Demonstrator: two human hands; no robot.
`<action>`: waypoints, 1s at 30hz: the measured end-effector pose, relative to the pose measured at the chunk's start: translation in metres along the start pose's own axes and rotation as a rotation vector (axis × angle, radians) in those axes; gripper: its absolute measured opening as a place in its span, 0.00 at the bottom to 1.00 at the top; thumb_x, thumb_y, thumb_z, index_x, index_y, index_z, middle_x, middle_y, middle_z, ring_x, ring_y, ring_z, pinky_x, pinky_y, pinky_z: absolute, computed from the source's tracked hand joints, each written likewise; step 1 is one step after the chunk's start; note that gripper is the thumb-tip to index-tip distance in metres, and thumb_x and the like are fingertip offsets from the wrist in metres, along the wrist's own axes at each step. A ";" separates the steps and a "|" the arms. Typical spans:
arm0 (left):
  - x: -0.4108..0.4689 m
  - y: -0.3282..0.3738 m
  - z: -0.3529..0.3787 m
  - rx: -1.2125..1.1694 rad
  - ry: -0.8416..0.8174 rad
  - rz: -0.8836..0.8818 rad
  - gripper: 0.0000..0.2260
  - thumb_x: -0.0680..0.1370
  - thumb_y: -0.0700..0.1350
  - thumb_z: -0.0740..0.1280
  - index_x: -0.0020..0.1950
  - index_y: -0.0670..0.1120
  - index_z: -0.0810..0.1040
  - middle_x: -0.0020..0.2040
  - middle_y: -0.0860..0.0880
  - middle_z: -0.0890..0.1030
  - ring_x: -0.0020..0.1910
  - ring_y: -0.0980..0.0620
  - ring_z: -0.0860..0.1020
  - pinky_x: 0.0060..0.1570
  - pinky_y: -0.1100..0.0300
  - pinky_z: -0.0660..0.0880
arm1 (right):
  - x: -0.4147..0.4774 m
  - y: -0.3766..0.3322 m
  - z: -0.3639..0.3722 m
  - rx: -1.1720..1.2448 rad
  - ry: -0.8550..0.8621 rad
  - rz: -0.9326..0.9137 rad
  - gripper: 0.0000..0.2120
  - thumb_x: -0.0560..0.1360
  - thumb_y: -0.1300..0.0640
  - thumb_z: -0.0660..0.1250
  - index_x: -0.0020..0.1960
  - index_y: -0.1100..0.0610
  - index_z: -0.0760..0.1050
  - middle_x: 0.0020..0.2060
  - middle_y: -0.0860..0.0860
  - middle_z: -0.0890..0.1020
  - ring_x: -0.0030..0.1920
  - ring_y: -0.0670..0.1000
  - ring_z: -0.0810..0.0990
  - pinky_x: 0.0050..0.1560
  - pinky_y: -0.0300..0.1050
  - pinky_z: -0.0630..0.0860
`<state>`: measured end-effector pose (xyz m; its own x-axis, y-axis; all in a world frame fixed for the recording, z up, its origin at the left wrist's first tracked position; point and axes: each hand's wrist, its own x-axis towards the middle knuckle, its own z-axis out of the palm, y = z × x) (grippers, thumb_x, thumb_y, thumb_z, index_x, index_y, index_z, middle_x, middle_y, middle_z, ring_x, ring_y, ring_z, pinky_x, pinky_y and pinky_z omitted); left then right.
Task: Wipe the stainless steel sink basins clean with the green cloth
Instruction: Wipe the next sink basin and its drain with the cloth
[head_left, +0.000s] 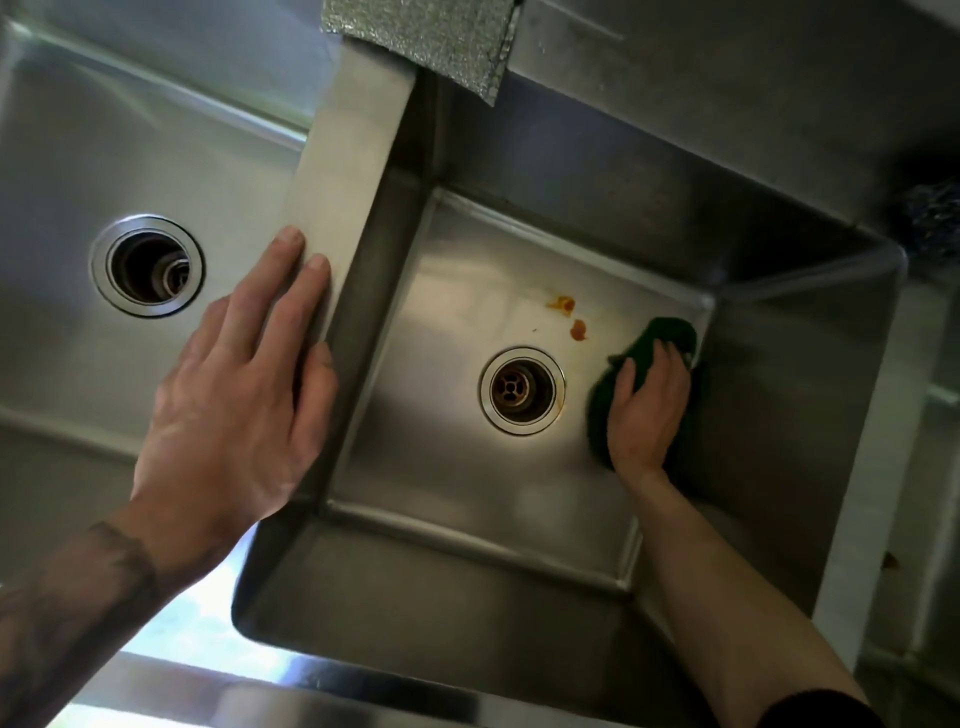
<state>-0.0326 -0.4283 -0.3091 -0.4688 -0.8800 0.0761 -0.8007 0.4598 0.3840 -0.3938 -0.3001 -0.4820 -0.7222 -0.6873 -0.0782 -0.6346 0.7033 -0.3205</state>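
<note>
Green cloth (670, 332): bunched on the floor of the right basin (441, 441), in its far right corner, touching or just beside the side wall.
Right hand (649, 410): laid on top of the cloth, with fingers bent over it and clamped on the fabric; the thumb is spread toward the drain (521, 389).
Left hand (234, 389): rested flat on the divider (353, 156) between the basins, fingers straight and close together, nothing held.
Orange stains (563, 304): two small blots are seen on the basin floor, between the far wall and the drain, near the cloth but apart from it.
Left basin (78, 182): its open drain hole (147, 265) is visible; no residue can be made out, though the view is soft.
Step in hand: the right basin floor is judged to be under wiping, with the stains not yet reached.
Done well: the cloth should be kept flat under the palm and drawn from the corner across both blots in overlapping passes, with firm downward pressure.
Seams: the creases where floor meets walls should be followed with a folded edge, since grime is likely trapped there.
Risk: residue may be smeared toward the drain ring unless a fresh face of the cloth is turned out.
Support: the body is judged to be steadied by the flat hand on the divider.
Also present: a silvery textured pad (421, 36) is draped over the back rim.
</note>
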 end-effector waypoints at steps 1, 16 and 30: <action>0.000 0.000 0.000 -0.004 -0.003 0.000 0.24 0.88 0.50 0.53 0.84 0.43 0.64 0.85 0.45 0.62 0.73 0.36 0.72 0.64 0.36 0.78 | 0.008 -0.004 0.000 0.005 0.034 0.057 0.24 0.87 0.51 0.57 0.78 0.63 0.67 0.76 0.62 0.70 0.79 0.61 0.65 0.81 0.59 0.60; 0.000 0.002 -0.002 -0.021 -0.025 -0.016 0.25 0.87 0.50 0.54 0.84 0.44 0.64 0.85 0.46 0.61 0.74 0.36 0.72 0.58 0.36 0.81 | 0.035 -0.042 0.007 0.028 0.111 0.174 0.24 0.87 0.52 0.56 0.79 0.61 0.66 0.79 0.60 0.68 0.80 0.62 0.62 0.82 0.56 0.55; 0.000 0.001 -0.001 0.017 -0.010 -0.013 0.25 0.87 0.49 0.54 0.84 0.44 0.64 0.85 0.46 0.62 0.74 0.38 0.72 0.55 0.39 0.80 | 0.036 -0.073 0.014 0.079 0.120 0.120 0.22 0.87 0.54 0.58 0.78 0.63 0.69 0.76 0.61 0.71 0.76 0.63 0.68 0.80 0.56 0.58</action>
<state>-0.0334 -0.4276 -0.3078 -0.4623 -0.8846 0.0621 -0.8130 0.4507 0.3687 -0.3698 -0.3786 -0.4750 -0.8223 -0.5689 -0.0087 -0.5212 0.7593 -0.3895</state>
